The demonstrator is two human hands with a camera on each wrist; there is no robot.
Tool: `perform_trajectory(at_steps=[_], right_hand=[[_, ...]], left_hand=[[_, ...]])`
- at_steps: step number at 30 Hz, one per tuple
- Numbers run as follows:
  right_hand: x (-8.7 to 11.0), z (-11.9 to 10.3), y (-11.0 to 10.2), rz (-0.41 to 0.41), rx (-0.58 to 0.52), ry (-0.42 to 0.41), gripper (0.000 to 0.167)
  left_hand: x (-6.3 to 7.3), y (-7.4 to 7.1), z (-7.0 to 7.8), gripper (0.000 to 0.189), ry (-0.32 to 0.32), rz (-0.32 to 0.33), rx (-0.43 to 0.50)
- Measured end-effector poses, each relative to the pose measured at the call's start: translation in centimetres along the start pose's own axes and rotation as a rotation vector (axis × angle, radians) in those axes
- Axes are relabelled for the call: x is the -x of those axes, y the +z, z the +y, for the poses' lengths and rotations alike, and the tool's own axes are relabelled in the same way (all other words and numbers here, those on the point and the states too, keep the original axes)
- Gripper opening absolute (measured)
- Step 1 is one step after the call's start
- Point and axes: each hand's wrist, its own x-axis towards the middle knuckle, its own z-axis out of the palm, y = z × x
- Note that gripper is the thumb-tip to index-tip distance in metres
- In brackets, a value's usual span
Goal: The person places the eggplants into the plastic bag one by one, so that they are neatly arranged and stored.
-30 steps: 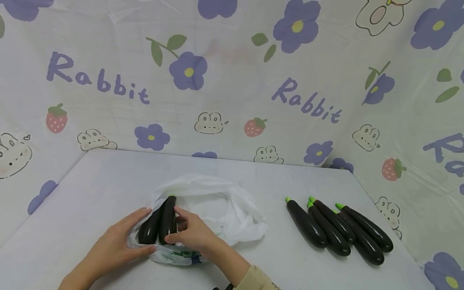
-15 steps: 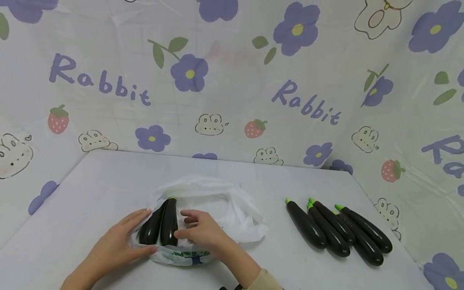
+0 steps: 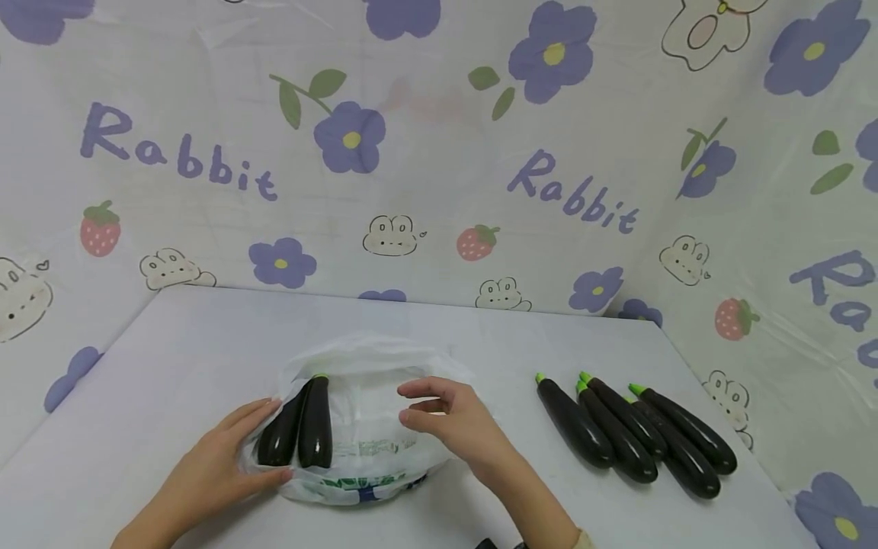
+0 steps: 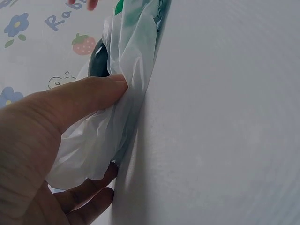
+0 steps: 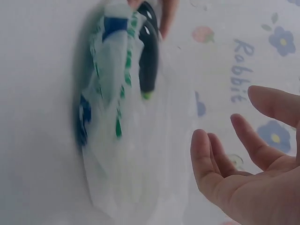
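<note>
A white plastic bag with green and blue print lies spread open on the table. Inside its left end sit two dark eggplants side by side, the left eggplant and the right eggplant. My left hand holds the bag's left end, thumb on the near rim and fingers at the far side. In the left wrist view the thumb presses on the crumpled plastic. My right hand is raised over the bag's right part, fingers loosely bent, holding nothing.
Several more eggplants with bright green stems lie in a cluster on the right of the white table. Behind stands a printed curtain. Dark objects show at the bottom edge near my right sleeve.
My right hand has let go of the right eggplant inside the bag and moved away to the right. The left hand stays at the bag's left end.
</note>
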Motion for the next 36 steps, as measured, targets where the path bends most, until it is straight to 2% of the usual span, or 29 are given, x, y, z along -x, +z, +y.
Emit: perform_trajectory(at_steps=[5,12,17,21,25,29,34,36], right_hand=[[1.5,0.4,-3.0,0.067,0.033,0.000,0.030],[4.1,2.1,-7.7,0.248,0.124,0.064,0.024],[6.1,3.6,-11.5,0.351,0.160,0.133,0.036],[7.3,4.6,-14.6,0.404,0.185,0.188,0.051],[8.4,5.3,-17.6,0.436,0.184,0.209,0.059],[8.9,6.1,-19.0,0.432,0.167,0.229,0.065],[9.3,6.9,-19.0,0.454,0.204,0.332,0.076],[9.5,7.0,-18.9,0.470,0.212,0.343,0.078]], left_hand=[[0.1,-0.1,-0.2,0.094,-0.011,-0.006,-0.004],[0.2,-0.3,-0.2,0.095,-0.026,-0.010,-0.009],[0.3,-0.3,-0.2,0.094,-0.013,-0.007,-0.006],[0.3,-0.3,-0.2,0.093,0.003,0.000,0.003],[0.2,-0.2,-0.4,0.093,0.011,-0.004,0.011],[0.3,-0.3,-0.5,0.094,-0.004,-0.010,0.007],[0.3,-0.3,-0.4,0.094,-0.017,-0.025,0.019],[0.2,-0.3,-0.3,0.095,-0.014,-0.027,0.027]])
